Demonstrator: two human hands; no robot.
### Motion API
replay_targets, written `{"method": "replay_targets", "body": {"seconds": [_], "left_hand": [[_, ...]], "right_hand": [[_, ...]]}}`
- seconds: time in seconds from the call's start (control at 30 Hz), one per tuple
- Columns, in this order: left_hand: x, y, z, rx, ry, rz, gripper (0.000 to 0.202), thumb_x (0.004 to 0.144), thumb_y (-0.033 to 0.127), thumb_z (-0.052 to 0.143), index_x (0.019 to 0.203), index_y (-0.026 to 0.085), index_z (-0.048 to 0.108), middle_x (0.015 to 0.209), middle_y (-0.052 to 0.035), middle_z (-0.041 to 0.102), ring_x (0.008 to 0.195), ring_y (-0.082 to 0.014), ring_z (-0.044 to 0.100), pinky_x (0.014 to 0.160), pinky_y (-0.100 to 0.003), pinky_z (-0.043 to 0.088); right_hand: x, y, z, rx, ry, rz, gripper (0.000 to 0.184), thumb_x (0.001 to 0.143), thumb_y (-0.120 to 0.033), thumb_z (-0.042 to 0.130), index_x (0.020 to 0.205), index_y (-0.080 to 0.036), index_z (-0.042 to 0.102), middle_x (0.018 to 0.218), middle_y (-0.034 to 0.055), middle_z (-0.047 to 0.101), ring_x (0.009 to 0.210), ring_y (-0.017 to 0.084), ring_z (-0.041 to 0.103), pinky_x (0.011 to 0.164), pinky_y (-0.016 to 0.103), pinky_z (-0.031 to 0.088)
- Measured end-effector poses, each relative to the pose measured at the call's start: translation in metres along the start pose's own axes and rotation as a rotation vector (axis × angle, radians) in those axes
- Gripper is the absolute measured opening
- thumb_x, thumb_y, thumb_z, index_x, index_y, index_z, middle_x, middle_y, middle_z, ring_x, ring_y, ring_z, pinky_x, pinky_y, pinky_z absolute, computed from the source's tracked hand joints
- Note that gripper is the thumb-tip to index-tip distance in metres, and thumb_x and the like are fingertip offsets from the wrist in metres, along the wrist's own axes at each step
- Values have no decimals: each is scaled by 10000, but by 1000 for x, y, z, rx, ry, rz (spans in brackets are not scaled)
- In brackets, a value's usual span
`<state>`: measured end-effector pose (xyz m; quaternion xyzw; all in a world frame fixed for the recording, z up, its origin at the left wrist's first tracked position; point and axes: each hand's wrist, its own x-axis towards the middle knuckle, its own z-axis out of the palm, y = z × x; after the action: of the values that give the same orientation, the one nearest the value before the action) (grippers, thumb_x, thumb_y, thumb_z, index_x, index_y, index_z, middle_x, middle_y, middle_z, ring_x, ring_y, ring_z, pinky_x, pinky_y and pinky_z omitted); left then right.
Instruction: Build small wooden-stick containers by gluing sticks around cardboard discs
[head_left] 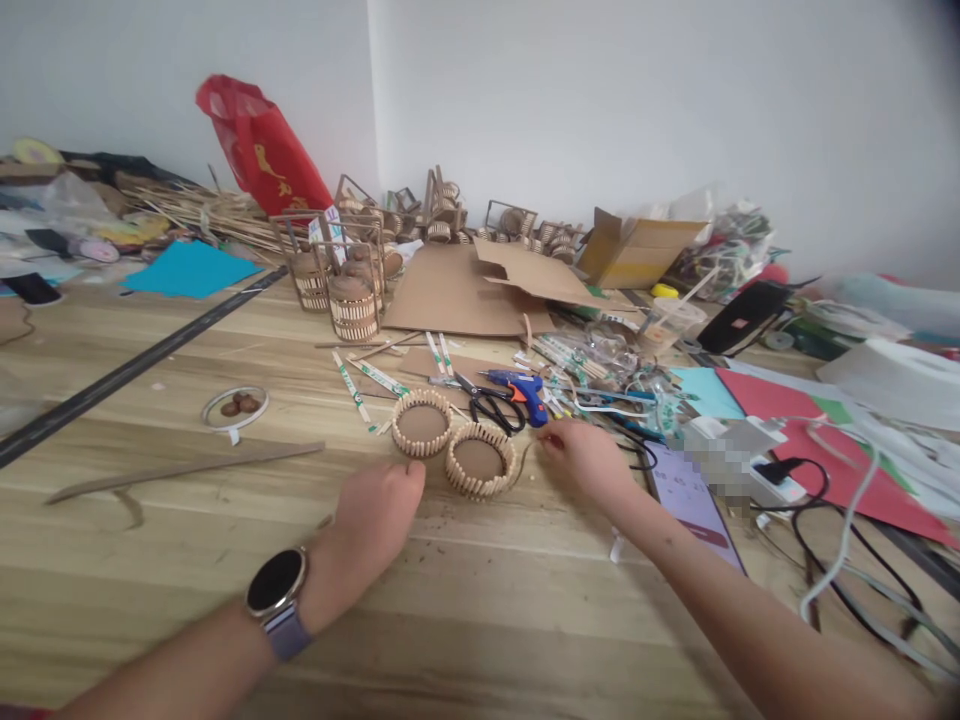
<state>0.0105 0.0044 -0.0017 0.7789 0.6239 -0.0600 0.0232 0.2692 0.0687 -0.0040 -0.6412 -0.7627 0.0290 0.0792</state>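
Left hand (379, 510): back upward, fingers curled inward just short of the two rings; whether it had hold of anything could not be told.
Right hand (585, 460): thumb and fingertips drawn together at the end of a thin brown strip (525, 461) — whether they gripped it was too small to tell.
Stick rings: the left ring (420, 450) and right ring (480, 488) sat close together between the hands, round and open-topped, with pale wooden stubs ranked upright around flat brown bases.
Tools: black-handled scissors (482, 394) and a smooth blue glue gun (529, 393) with an orange trigger lay just behind the rings.
Baskets: slatted round baskets (355, 312) with brown tops and tall, angular handles stood farther back.
Cardboard: a broad, matt brown sheet (442, 290) lay flat near an open box (637, 250).
Tabletop: pale, streaky wood grain (450, 620), crossed at left by a long dark band (150, 365) — brown crumbs lay scattered before the rings.
Room: a plain whitish wall (600, 100) rose behind, a red bag (259, 150) slumped before it.
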Motion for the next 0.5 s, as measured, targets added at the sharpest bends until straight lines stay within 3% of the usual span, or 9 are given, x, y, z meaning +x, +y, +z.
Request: {"method": "replay_targets", "body": {"seconds": [0.2,0.5], "left_hand": [[5,0,8,-37,102,80,302,853,-38,414,923,113,666,947,-162,701,900,-281,671,778,-382,526],[9,3,22,-95,223,227,297,891,-28,410,932,113,668,959,-146,689,916,-283,632,838,-423,520]], "right_hand": [[22,-24,5,159,-10,-179,271,859,-128,533,959,-211,770,1006,66,776,948,212,698,838,273,486],[35,-27,13,456,-149,-355,236,871,-161,538,914,-210,765,924,23,788,814,172,717,744,255,522]]}}
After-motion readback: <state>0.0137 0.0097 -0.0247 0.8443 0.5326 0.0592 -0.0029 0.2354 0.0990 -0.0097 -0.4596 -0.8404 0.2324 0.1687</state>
